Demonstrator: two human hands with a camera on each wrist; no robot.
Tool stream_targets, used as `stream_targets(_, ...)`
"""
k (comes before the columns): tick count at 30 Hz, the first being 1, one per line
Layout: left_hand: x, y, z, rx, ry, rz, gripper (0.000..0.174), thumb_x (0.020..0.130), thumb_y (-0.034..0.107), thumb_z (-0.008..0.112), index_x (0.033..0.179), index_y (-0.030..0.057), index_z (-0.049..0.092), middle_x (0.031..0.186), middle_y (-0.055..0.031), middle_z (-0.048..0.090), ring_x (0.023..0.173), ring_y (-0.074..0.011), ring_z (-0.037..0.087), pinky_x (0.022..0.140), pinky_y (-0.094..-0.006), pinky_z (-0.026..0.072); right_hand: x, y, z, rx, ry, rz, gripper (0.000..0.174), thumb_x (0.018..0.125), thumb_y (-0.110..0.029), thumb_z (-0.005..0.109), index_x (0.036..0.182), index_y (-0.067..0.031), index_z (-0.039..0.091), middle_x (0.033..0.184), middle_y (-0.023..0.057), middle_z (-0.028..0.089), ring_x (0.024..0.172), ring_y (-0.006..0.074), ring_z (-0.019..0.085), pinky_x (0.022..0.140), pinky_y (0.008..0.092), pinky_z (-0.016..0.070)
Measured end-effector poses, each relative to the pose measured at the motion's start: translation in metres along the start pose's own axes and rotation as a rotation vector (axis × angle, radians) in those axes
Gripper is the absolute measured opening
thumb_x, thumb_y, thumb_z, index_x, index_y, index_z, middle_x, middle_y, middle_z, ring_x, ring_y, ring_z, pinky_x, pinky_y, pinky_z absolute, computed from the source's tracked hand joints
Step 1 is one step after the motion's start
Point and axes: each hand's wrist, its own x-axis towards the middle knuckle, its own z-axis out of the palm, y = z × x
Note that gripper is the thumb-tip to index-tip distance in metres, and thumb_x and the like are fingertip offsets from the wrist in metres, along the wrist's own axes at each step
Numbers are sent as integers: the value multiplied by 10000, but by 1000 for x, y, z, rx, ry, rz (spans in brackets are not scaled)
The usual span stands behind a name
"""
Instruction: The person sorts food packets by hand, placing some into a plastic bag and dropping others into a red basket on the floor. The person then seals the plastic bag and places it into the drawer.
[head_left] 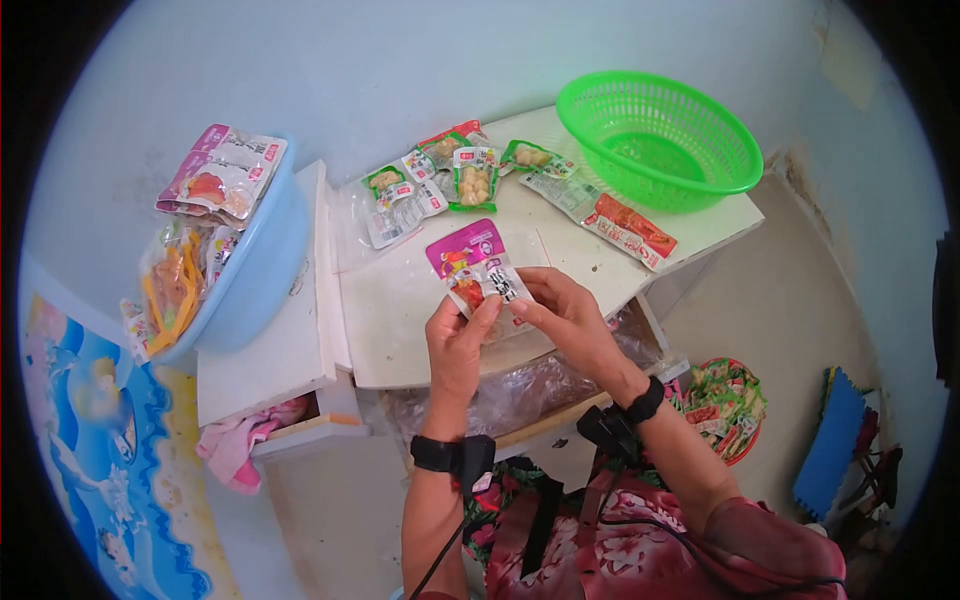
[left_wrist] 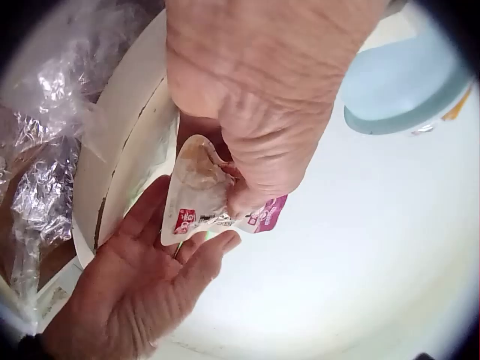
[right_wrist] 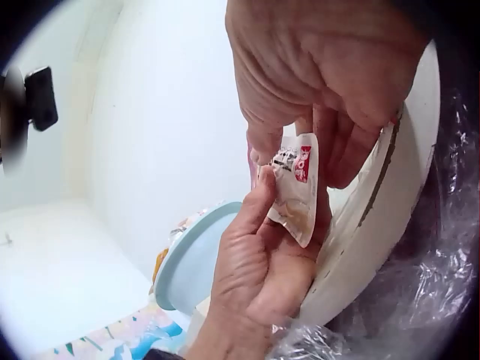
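A small foil snack packet (head_left: 468, 247), pink-purple at its top with a food picture and black lettering, is held up over the front of the white table (head_left: 400, 340). My left hand (head_left: 456, 345) pinches its lower left part, thumb across the printed face. From the other side my right hand (head_left: 570, 315) grips the lower right, its thumb close to the left thumb. In the left wrist view the packet (left_wrist: 196, 187) looks bent, with a whitish lower end and a red mark. Fingers behind the packet (right_wrist: 296, 191) are partly hidden in the right wrist view.
Several snack packets (head_left: 475, 180) lie at the table's back, with a long red-and-silver packet (head_left: 630, 228) to their right. A green basket (head_left: 650, 150) stands behind. At left, a blue basin (head_left: 265, 250) holds more packets. Below, an open drawer (head_left: 500, 400) contains clear plastic.
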Motion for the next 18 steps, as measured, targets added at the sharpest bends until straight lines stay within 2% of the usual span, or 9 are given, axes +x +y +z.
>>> stream_targets(2, -1, 2, 1, -7, -29, -23, 199, 951, 112, 682, 1124, 13, 680, 1035, -11, 697, 893, -63, 606, 783, -228, 487, -6, 3, -3, -27, 0, -3, 358, 949, -194, 711, 1217, 29, 629, 1040, 63, 682, 981, 112, 618, 851, 265, 503)
stream_targets(5, -1, 8, 2, -9, -114, -57, 227, 937, 103, 682, 1140, 2, 678, 1042, -22, 700, 911, -74, 621, 813, -241, 499, -2, -1, -7, -67, 136, -51, 353, 938, -209, 722, 1185, 31, 644, 1020, 82, 686, 970, 113, 615, 841, 260, 493)
stream_targets(8, -5, 15, 2, 51, -232, -109, 276, 909, 93, 681, 1164, -12, 671, 1043, -34, 706, 902, -80, 631, 824, -249, 502, 10, -26, -23, -149, 75, -101, 342, 920, -226, 734, 1118, 44, 665, 994, 89, 680, 928, 108, 597, 797, 254, 486)
stream_targets(11, -6, 21, -1, 153, -352, -134, 296, 901, 112, 682, 1166, -20, 668, 1019, -33, 700, 878, -79, 627, 806, -246, 499, 12, -60, -31, -341, -127, -3, 329, 904, -239, 744, 1046, 50, 680, 889, 52, 655, 835, 84, 558, 732, 249, 460)
stream_targets(12, -5, 22, 0, 190, -388, -134, 298, 903, 125, 684, 1162, -22, 668, 1006, -30, 696, 870, -78, 624, 796, -244, 497, 14, -55, -38, -340, -238, 59, 305, 917, -243, 728, 992, 49, 682, 802, 14, 614, 759, 68, 514, 666, 254, 429)
stream_targets(15, -6, 14, 0, 268, -277, -40, 280, 930, 134, 659, 1159, -25, 664, 928, -23, 667, 829, -77, 601, 774, -235, 490, 10, -53, -51, -400, -188, 52, 276, 930, -238, 710, 958, 35, 684, 747, -11, 574, 706, 49, 476, 618, 258, 391)
stream_targets(18, -11, 9, 14, 202, 112, 225, 221, 948, 105, 645, 1130, -20, 664, 883, -5, 620, 791, -76, 567, 735, -231, 479, -14, -61, -55, -254, 118, 93, 219, 949, -213, 681, 939, 5, 682, 746, -14, 586, 663, 43, 484, 567, 249, 383)
